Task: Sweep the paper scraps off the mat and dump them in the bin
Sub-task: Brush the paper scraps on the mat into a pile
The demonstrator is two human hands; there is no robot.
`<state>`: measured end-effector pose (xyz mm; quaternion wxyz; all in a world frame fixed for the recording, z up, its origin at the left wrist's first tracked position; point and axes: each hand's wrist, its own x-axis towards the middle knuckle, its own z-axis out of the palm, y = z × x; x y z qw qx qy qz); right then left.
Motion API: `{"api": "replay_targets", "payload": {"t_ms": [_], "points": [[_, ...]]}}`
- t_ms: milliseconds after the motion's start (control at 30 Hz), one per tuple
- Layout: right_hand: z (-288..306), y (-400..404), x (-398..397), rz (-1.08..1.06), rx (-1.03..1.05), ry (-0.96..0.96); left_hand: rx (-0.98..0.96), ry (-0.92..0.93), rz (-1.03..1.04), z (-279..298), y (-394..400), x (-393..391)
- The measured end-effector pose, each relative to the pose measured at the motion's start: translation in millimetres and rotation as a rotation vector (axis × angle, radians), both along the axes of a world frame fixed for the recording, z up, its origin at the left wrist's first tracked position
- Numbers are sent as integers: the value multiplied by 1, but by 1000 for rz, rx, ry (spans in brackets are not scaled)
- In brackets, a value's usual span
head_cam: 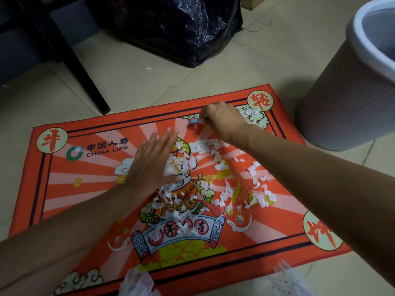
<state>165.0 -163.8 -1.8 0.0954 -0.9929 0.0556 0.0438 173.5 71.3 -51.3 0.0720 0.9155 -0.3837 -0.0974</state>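
A red printed mat (64, 189) lies on the tiled floor. Several white paper scraps (181, 165) are strewn over its middle and right half, with more scraps (258, 189) nearer the right edge. My left hand (151, 163) lies flat on the mat with straight fingers, its edge against the central heap of scraps. My right hand (222, 118) reaches to the mat's far edge and pinches a small pale blue-grey object (195, 120); what it is I cannot tell. The grey ribbed bin (350, 99) stands on the floor just past the mat's far right corner.
A black plastic bag (181, 28) sits on the floor beyond the mat. A dark furniture leg (85, 82) slants down at the far left. One stray scrap (149, 69) lies on the tiles. Clear plastic (136, 283) shows at the bottom edge.
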Motion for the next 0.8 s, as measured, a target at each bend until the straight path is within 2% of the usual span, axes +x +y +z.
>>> {"api": "replay_targets", "payload": {"t_ms": [167,333,533,667,800], "points": [[9,6,7,-73,110,30,-19,23,91,-13,-15,-17],[21,15,4,-46,188,67,-54,37,136,-17,-15,-24],[29,13,-17,-74,177,30,-59,12,135,-15,-12,-26],[36,-2,-5,-116,140,-46,-61,13,152,-16,-8,-27],[26,-3,10,-102,124,-28,-69,-3,180,-17,-10,-26]]}}
